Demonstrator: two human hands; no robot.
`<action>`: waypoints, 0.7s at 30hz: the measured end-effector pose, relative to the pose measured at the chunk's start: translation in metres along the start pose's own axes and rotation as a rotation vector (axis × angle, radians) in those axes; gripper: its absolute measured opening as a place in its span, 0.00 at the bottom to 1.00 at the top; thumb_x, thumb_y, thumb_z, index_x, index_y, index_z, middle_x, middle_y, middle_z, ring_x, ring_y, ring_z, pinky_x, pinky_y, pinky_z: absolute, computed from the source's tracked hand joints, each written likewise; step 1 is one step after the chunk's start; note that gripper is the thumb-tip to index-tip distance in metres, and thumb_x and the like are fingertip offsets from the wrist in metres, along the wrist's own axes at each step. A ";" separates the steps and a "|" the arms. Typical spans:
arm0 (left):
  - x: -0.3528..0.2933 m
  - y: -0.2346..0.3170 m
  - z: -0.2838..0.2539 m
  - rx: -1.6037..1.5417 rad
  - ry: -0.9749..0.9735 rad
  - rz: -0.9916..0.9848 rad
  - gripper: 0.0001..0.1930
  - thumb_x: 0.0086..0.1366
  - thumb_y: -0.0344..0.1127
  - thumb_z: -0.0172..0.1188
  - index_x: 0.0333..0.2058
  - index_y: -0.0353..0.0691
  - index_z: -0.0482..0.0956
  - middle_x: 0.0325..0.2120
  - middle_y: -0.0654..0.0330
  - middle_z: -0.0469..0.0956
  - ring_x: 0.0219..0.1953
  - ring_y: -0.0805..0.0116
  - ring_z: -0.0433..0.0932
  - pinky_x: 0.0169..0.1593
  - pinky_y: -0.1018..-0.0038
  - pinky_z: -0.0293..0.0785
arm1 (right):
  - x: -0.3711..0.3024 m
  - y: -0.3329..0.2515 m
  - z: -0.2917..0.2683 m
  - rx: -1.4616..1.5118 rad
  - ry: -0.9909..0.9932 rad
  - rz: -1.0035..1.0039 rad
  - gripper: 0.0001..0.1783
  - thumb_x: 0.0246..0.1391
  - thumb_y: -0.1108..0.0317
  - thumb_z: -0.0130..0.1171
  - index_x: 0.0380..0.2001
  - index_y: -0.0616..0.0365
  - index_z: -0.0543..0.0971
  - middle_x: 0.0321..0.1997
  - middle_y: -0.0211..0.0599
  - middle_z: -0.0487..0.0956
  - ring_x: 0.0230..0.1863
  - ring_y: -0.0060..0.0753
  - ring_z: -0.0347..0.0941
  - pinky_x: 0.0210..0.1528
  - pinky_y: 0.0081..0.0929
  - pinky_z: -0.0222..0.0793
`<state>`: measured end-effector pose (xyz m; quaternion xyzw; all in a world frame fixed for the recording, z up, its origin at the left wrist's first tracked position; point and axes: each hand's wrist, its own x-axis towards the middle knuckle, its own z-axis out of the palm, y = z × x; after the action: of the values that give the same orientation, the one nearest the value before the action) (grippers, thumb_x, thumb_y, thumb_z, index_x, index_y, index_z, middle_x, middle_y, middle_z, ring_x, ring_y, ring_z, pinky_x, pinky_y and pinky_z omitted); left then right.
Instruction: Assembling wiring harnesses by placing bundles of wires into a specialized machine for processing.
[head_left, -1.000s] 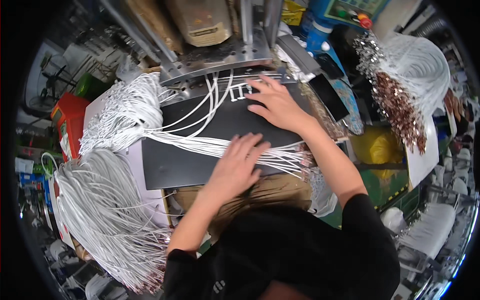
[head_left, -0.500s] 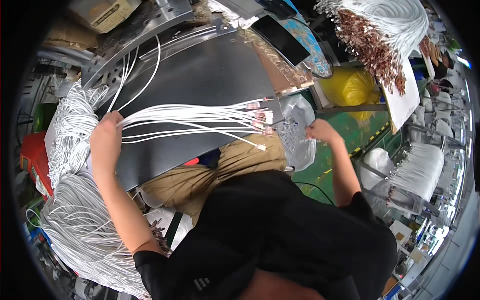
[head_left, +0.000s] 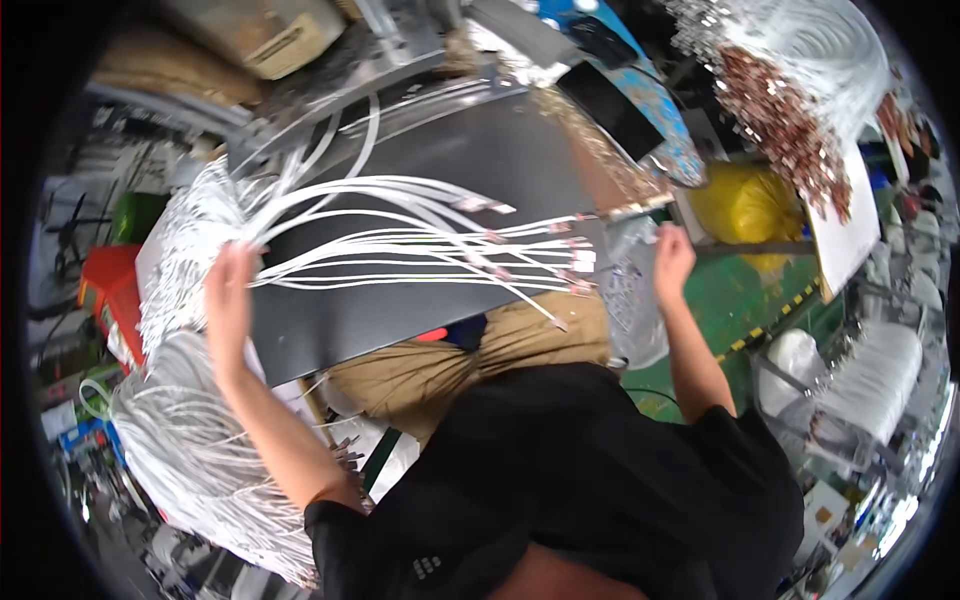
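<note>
Several white cables (head_left: 345, 243) fan across the dark tabletop, with small copper-coloured and white terminals (head_left: 582, 260) at their right ends. At their left end, my left hand (head_left: 231, 295) is against or beside the cables. Its fingers are smeared by motion, so its grip cannot be told. To the right, my right hand (head_left: 676, 262) is raised, with its fingers curled together. What they hold, if anything, is too small to make out. Close beside that hand hangs a clear plastic bag (head_left: 640, 325) with small clear pieces inside.
A tangled white cable heap (head_left: 190, 255) and a larger cable coil (head_left: 200, 440) lie at my left. A metal machine frame (head_left: 350, 95) borders the table's far side. A black phone (head_left: 612, 110), a yellow bag (head_left: 748, 205) and hanging cable bundles (head_left: 775, 100) are at far right.
The view has shifted. The upper cables have spread away from the lower ones and look blurred. My right hand has risen slightly beside the plastic bag.
</note>
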<state>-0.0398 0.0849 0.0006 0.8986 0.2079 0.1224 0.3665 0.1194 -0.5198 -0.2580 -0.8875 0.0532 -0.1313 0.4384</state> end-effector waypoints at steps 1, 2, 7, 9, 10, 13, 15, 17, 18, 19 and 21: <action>-0.002 0.021 0.019 0.023 -0.123 0.044 0.20 0.75 0.45 0.52 0.45 0.29 0.79 0.35 0.57 0.82 0.37 0.67 0.78 0.46 0.70 0.72 | 0.012 -0.037 -0.016 0.055 -0.031 0.052 0.13 0.65 0.64 0.55 0.35 0.62 0.81 0.29 0.36 0.80 0.33 0.27 0.75 0.38 0.27 0.71; -0.011 0.046 0.048 0.142 -0.040 0.135 0.19 0.75 0.44 0.51 0.41 0.31 0.77 0.34 0.51 0.82 0.37 0.56 0.80 0.44 0.63 0.72 | 0.020 -0.077 -0.020 0.177 -0.060 -0.093 0.10 0.63 0.65 0.56 0.37 0.62 0.81 0.32 0.35 0.80 0.34 0.26 0.75 0.40 0.26 0.70; 0.000 0.118 0.134 0.205 -0.396 0.397 0.14 0.72 0.41 0.52 0.41 0.34 0.76 0.32 0.45 0.78 0.38 0.40 0.76 0.40 0.56 0.72 | -0.001 -0.340 0.000 0.075 -0.386 -1.028 0.16 0.57 0.68 0.62 0.49 0.58 0.79 0.46 0.40 0.81 0.42 0.41 0.79 0.46 0.32 0.72; 0.006 0.128 0.136 -0.033 -0.336 0.484 0.12 0.72 0.38 0.54 0.42 0.34 0.78 0.29 0.48 0.78 0.34 0.50 0.78 0.40 0.64 0.72 | -0.003 -0.353 0.027 -0.036 -0.570 -1.007 0.19 0.56 0.66 0.63 0.51 0.57 0.78 0.47 0.42 0.80 0.44 0.45 0.79 0.49 0.36 0.72; 0.008 0.131 0.135 -0.151 -0.310 0.527 0.11 0.71 0.36 0.54 0.43 0.34 0.79 0.28 0.49 0.78 0.32 0.55 0.78 0.40 0.67 0.72 | 0.001 -0.356 0.035 -0.149 -0.760 -0.965 0.22 0.56 0.64 0.63 0.54 0.55 0.77 0.47 0.44 0.80 0.45 0.49 0.78 0.52 0.39 0.71; 0.016 0.087 0.091 -0.012 -0.376 0.271 0.10 0.71 0.35 0.56 0.41 0.34 0.80 0.28 0.51 0.79 0.33 0.59 0.78 0.40 0.69 0.72 | 0.035 -0.356 0.039 -0.390 -0.752 -0.944 0.23 0.56 0.64 0.63 0.55 0.54 0.76 0.46 0.43 0.81 0.46 0.47 0.79 0.52 0.41 0.71; 0.014 0.070 0.082 0.055 -0.401 0.129 0.10 0.70 0.35 0.56 0.40 0.33 0.80 0.29 0.52 0.80 0.33 0.61 0.79 0.40 0.70 0.72 | 0.030 -0.358 0.051 -0.507 -0.755 -0.935 0.23 0.56 0.63 0.62 0.56 0.53 0.75 0.45 0.42 0.81 0.46 0.46 0.79 0.52 0.42 0.71; 0.015 0.067 0.090 0.057 -0.323 0.184 0.10 0.70 0.35 0.57 0.38 0.33 0.81 0.30 0.53 0.80 0.33 0.64 0.79 0.41 0.71 0.72 | 0.006 -0.352 0.080 -0.198 -0.744 -1.031 0.16 0.57 0.67 0.58 0.49 0.55 0.77 0.41 0.40 0.82 0.43 0.48 0.79 0.50 0.43 0.72; 0.017 0.068 0.093 0.056 -0.287 0.215 0.11 0.70 0.35 0.57 0.37 0.32 0.82 0.30 0.54 0.81 0.34 0.66 0.79 0.41 0.72 0.72 | 0.003 -0.350 0.086 -0.046 -0.734 -1.070 0.13 0.57 0.69 0.56 0.45 0.56 0.78 0.39 0.38 0.82 0.42 0.49 0.80 0.49 0.43 0.72; 0.017 0.068 0.087 0.055 -0.278 0.220 0.11 0.70 0.35 0.57 0.37 0.32 0.82 0.30 0.54 0.81 0.34 0.66 0.79 0.41 0.72 0.72 | 0.008 -0.351 0.084 -0.047 -0.729 -1.078 0.13 0.57 0.69 0.56 0.45 0.56 0.78 0.39 0.38 0.82 0.42 0.49 0.80 0.49 0.43 0.72; 0.019 0.067 0.067 -0.151 -0.211 0.133 0.12 0.70 0.37 0.58 0.36 0.32 0.82 0.29 0.54 0.81 0.33 0.67 0.78 0.41 0.73 0.73 | 0.029 -0.346 0.079 -0.179 -0.731 -0.927 0.10 0.56 0.71 0.55 0.42 0.57 0.78 0.40 0.40 0.82 0.43 0.48 0.80 0.48 0.42 0.73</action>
<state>0.0208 0.0102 0.0025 0.8882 0.0984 0.0666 0.4439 0.1619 -0.2542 -0.0240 -0.8394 -0.4832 0.0102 0.2487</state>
